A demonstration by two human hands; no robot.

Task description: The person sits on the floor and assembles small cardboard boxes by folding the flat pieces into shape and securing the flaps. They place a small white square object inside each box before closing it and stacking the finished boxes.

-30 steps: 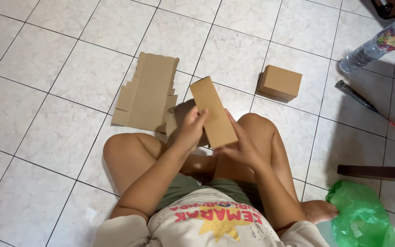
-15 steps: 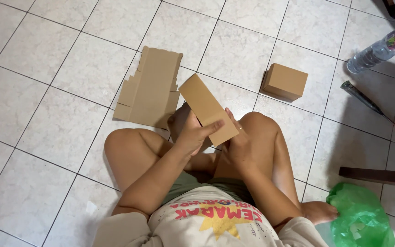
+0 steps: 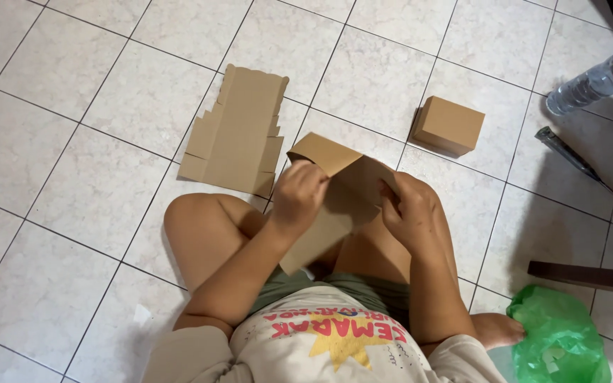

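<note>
While the stack of flat cardboard blanks is lying on the floor at your left, your left hand and right hand are gripping the cardboard piece above your knees, now bending open into a box shape rather than flat; a finished box is sitting farther right.

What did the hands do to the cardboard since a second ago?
Both hands, left hand and right hand, kept hold of the cardboard piece and bent it from a flat strip into a fold, lowering it toward the lap. The flat cardboard stack, small box and green bag stayed put.
</note>
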